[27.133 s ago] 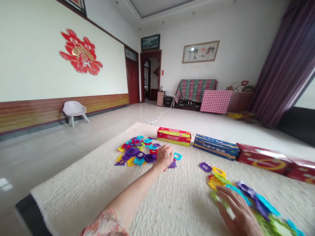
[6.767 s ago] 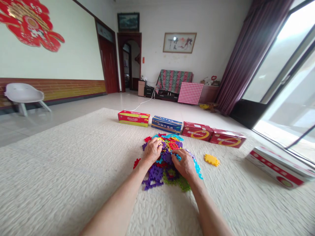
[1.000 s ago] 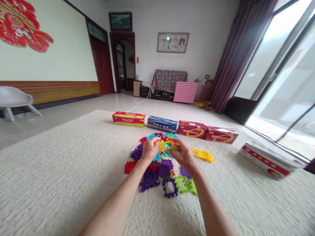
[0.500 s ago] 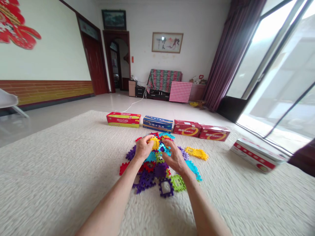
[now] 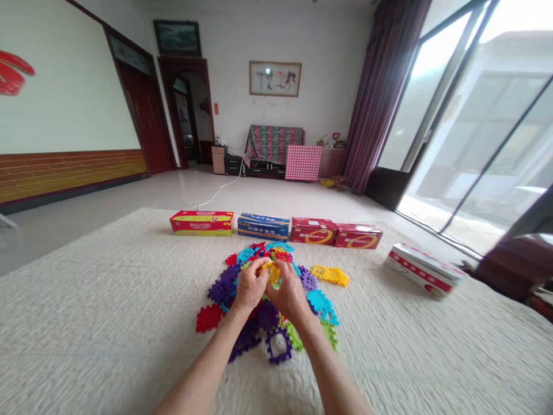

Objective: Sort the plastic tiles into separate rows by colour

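Observation:
My left hand point(image 5: 252, 283) and my right hand point(image 5: 288, 290) meet above a pile of plastic interlocking tiles. Between them they grip a yellow interlocking tile point(image 5: 272, 273), the fingers of both closed on its edges. Part of the yellow tile is hidden by the fingers. Around and under the hands lie a red tile point(image 5: 209, 319), a dark purple frame tile point(image 5: 279, 346), a light blue tile point(image 5: 322, 305) and a lavender tile point(image 5: 307, 278). Two joined yellow pieces point(image 5: 330, 275) rest at the pile's right side.
Behind the pile stands a row of boxes: a red and yellow-green box point(image 5: 201, 223), a blue box point(image 5: 263, 227) and two red boxes point(image 5: 313, 231). Off to the right lies a white and red box point(image 5: 425, 271). All rest on a cream quilted mat point(image 5: 108, 300).
My right hand has moved in to the yellow tile and now grips it with my left. The camera view has turned slightly right.

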Demonstrator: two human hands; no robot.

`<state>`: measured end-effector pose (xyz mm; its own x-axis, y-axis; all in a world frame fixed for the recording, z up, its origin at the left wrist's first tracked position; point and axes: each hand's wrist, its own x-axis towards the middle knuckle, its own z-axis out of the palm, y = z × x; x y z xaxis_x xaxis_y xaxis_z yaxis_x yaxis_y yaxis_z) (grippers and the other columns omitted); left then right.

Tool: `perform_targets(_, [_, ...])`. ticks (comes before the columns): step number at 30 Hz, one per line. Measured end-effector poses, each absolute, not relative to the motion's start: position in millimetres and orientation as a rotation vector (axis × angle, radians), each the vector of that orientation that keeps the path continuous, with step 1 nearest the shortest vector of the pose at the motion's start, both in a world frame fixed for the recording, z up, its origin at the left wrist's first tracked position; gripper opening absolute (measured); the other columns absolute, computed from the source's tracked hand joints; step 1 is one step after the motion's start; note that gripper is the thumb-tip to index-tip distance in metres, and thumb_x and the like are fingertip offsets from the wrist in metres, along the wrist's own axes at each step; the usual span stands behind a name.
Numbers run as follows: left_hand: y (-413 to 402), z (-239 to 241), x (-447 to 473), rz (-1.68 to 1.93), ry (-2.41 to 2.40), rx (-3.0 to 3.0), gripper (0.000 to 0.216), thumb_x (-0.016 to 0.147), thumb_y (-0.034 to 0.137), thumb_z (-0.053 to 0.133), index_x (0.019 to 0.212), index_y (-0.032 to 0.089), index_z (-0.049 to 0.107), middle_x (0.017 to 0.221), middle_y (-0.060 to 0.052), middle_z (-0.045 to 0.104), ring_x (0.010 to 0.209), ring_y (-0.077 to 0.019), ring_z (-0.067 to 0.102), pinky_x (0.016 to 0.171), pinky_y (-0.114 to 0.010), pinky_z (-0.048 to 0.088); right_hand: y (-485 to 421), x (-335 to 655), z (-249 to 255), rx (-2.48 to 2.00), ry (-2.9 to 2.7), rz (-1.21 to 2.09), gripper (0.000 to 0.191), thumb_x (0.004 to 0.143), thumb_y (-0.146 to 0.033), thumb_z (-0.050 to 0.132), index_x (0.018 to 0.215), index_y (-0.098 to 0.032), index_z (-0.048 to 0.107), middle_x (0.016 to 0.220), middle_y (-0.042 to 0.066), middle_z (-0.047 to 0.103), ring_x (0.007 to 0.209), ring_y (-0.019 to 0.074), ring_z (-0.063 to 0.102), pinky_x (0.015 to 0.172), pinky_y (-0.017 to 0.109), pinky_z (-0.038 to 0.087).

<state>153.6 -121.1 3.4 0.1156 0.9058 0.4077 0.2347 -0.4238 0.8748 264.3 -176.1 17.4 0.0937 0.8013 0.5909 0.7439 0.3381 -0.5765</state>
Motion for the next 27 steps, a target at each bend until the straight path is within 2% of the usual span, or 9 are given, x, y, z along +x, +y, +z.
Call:
perform_targets(4, [-128,0,159,1.321,1.097,1.779,0.028,0.079,0.017,0.054,0.104,0.021,0.066,0.106,-0.005,0.071,0.097,-0.0184,0.067,0.088,-0.033,0.054,-172,262,10,-1.487,-1.620,-0.003,0.031,0.076,-0.019,0.053,0.106,-0.019,0.048,0.095,0.010,0.058,0.091,0.0251,0.059,0.075,0.039,0.051])
perform_targets(7, [-126,3,160,1.225,1.060,1.809,0.032,0.080,0.021,0.054,0.111,0.019,0.064,0.107,-0.007,0.071,0.092,-0.0177,0.068,0.083,-0.030,0.056,-167,277,10,-1.536,-1.686,-0.030,0.033,0.073,-0.017,0.053,0.106,-0.018,0.049,0.093,0.010,0.058,0.088,0.0244,0.059,0.074,0.037,0.050])
perform_targets(10, [-111,15,154,1.107,1.069,1.855,0.032,0.081,0.026,0.055,0.110,0.016,0.065,0.102,-0.008,0.072,0.084,-0.0175,0.070,0.077,-0.028,0.056,-166,316,15,-1.642,-1.721,-0.028,0.040,0.067,-0.018,0.056,0.106,-0.017,0.050,0.094,0.009,0.058,0.085,0.0225,0.059,0.075,0.036,0.049])
perform_targets(12, [-97,25,148,1.097,1.088,1.862,0.031,0.081,0.026,0.055,0.107,0.016,0.066,0.098,-0.008,0.072,0.086,-0.0181,0.070,0.077,-0.028,0.055,-167,353,17,-1.741,-1.668,-0.044,0.038,0.067,-0.023,0.057,0.104,-0.018,0.051,0.094,0.009,0.058,0.079,0.0208,0.059,0.072,0.035,0.048])
perform_targets(17, [-69,39,136,1.138,1.128,2.057,0.026,0.082,0.023,0.052,0.101,0.018,0.068,0.098,-0.005,0.072,0.087,-0.0169,0.068,0.080,-0.027,0.054,-176,435,9,-1.955,-1.582,-0.171,0.042,0.070,-0.031,0.056,0.108,-0.017,0.052,0.097,0.011,0.058,0.081,0.0236,0.059,0.072,0.038,0.046])
perform_targets(19, [-65,38,137,1.123,1.073,2.227,0.025,0.081,0.018,0.051,0.098,0.019,0.069,0.100,-0.005,0.071,0.093,-0.0169,0.067,0.086,-0.028,0.052,-179,449,5,-1.995,-1.622,-0.228,0.042,0.071,-0.032,0.056,0.110,-0.017,0.052,0.102,0.013,0.058,0.085,0.0258,0.059,0.075,0.040,0.046])
perform_targets(23, [-60,31,144,1.018,0.854,2.506,0.029,0.081,0.011,0.049,0.098,0.020,0.070,0.107,-0.004,0.069,0.101,-0.0163,0.063,0.094,-0.029,0.048,-180,429,12,-1.923,-1.796,-0.378,0.039,0.075,-0.033,0.056,0.112,-0.020,0.053,0.132,0.016,0.047,0.111,0.0325,0.051,0.089,0.050,0.039])
perform_targets(24, [-60,29,146,0.995,0.814,2.546,0.030,0.081,0.011,0.048,0.100,0.020,0.069,0.109,-0.004,0.068,0.102,-0.0161,0.062,0.095,-0.029,0.047,-178,418,16,-1.858,-1.872,-0.354,0.035,0.079,-0.032,0.053,0.112,-0.020,0.053,0.133,0.015,0.048,0.115,0.0310,0.050,0.092,0.049,0.037])
perform_targets(27, [-59,21,148,0.989,0.799,2.605,0.031,0.084,0.011,0.046,0.103,0.021,0.068,0.111,-0.004,0.067,0.104,-0.0162,0.061,0.095,-0.029,0.047,-165,382,26,-1.783,-2.041,-0.167,0.030,0.087,-0.033,0.047,0.113,-0.020,0.054,0.115,0.013,0.062,0.110,0.0271,0.054,0.095,0.047,0.036])
